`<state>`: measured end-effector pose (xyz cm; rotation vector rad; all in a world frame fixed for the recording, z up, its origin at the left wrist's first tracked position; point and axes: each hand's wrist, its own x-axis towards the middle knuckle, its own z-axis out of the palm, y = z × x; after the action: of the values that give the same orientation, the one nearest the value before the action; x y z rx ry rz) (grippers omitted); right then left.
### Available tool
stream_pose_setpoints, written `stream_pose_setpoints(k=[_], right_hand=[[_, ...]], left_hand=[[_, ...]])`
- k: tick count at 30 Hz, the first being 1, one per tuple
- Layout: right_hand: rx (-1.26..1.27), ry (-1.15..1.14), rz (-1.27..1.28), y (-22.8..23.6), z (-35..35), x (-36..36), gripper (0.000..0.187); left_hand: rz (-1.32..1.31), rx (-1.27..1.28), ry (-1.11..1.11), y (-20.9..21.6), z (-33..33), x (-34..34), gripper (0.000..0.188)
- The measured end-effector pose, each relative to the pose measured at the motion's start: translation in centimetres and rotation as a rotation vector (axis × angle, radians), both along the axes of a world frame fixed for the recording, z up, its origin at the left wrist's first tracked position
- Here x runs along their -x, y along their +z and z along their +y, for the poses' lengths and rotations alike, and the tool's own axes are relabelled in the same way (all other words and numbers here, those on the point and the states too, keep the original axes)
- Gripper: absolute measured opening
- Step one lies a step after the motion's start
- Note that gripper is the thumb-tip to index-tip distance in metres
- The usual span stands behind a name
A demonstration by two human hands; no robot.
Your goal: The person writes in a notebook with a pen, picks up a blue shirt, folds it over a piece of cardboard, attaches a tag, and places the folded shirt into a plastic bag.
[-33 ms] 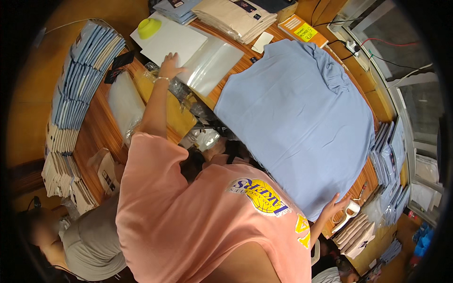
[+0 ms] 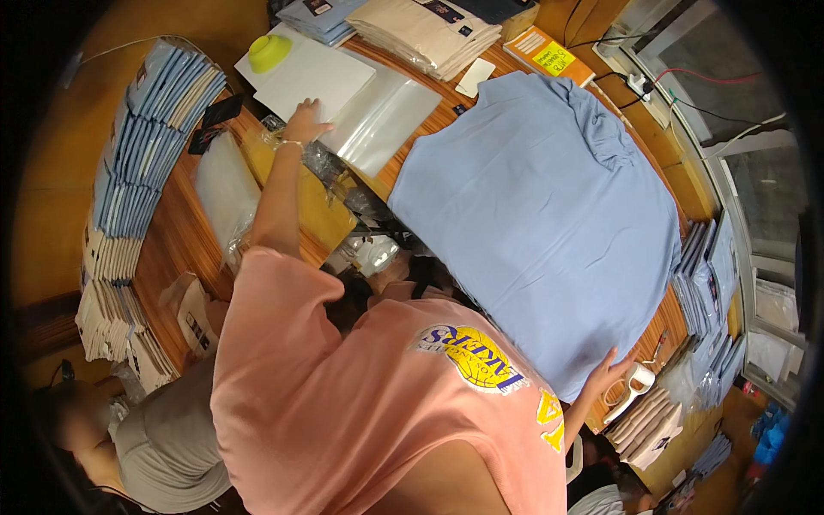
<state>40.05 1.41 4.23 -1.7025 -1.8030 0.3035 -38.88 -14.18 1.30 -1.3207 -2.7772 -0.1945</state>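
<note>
A light blue shirt [image 2: 532, 215] lies spread flat over the right part of the wooden table, its far right part bunched in folds. At the upper left my left hand [image 2: 305, 123] reaches out with fingers apart, over the near edge of a white sheet [image 2: 318, 77]. Clear plastic bags [image 2: 386, 112] lie just right of that hand. Toward the lower right, my right hand [image 2: 608, 374] rests at the shirt's near edge, thumb and fingers apart. Close beside it is a white handled tool [image 2: 633, 390]. Neither hand holds anything.
A lime-green bowl [image 2: 269, 53] sits on the white sheet. Bagged folded shirts [image 2: 159, 146] line the left side; more stacks [image 2: 425, 34] stand at the back. A person in grey [image 2: 176, 438] is at the lower left. Cables [image 2: 704, 81] run along the window.
My left hand has drawn back very slightly toward me across the white sheet. My right hand and the blue shirt look almost the same.
</note>
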Motion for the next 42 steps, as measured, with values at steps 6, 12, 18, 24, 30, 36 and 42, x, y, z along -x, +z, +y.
stream_pose_setpoints(k=[6,12,18,24,30,36,42], right_hand=[[0.28,0.373,0.141,3.2,2.0,9.9,0.047],[0.35,0.7,0.101,5.5,2.0,19.3,0.042],[0.654,0.921,0.165,6.2,1.2,21.0,0.04],[0.627,0.851,0.598,9.0,1.2,25.0,0.058],[0.74,0.441,1.019,7.4,4.1,25.4,0.057],[0.917,0.074,0.769,0.7,4.8,20.2,0.026],[1.011,0.226,0.935,1.9,6.2,21.6,0.027]], left_hand=[[-0.595,-0.089,-0.018,6.6,-1.2,1.9,0.038],[-0.308,-0.01,0.071,8.5,0.8,-2.4,0.027],[-0.123,-0.472,0.123,11.8,0.0,-4.5,0.026],[-1.071,-1.379,0.024,19.7,1.8,-19.5,0.026],[-1.612,-1.061,-0.045,8.2,9.6,-27.7,0.045],[-0.161,-0.245,-0.391,-0.2,8.7,-24.6,0.042],[-0.1,-0.466,-0.577,0.6,20.5,-20.1,0.032]])
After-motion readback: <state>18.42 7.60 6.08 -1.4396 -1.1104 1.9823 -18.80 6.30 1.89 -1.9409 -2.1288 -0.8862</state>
